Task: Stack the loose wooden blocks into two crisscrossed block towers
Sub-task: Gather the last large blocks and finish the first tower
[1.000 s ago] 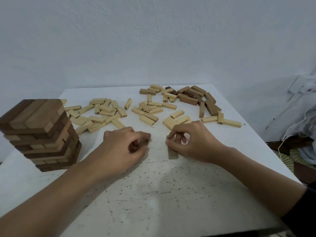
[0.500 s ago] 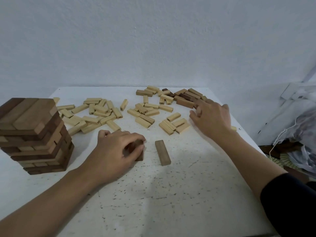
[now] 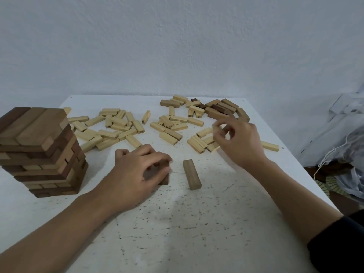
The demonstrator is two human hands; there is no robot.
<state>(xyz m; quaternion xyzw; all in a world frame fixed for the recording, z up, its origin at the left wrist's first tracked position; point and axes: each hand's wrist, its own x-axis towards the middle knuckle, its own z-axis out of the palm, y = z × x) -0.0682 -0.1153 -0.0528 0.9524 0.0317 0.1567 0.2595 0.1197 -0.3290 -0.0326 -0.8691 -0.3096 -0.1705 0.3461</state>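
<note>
1 tower point(image 3: 39, 150) stands at frame left, the 2nd seems barely begun — left grip point(image 3: 137, 170) clasps a dark block point(image 3: 165, 180), right grip point(image 3: 240, 143) pinches a pale block point(image 3: 216, 127) above the bench point(image 3: 197, 223).

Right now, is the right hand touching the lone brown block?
No, the right hand hovers over the pale blocks, apart from the brown block.

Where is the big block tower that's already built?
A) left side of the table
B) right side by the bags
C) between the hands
A: the tower stands at the table's left edge, left of the left hand, which grips a dark block.
</note>
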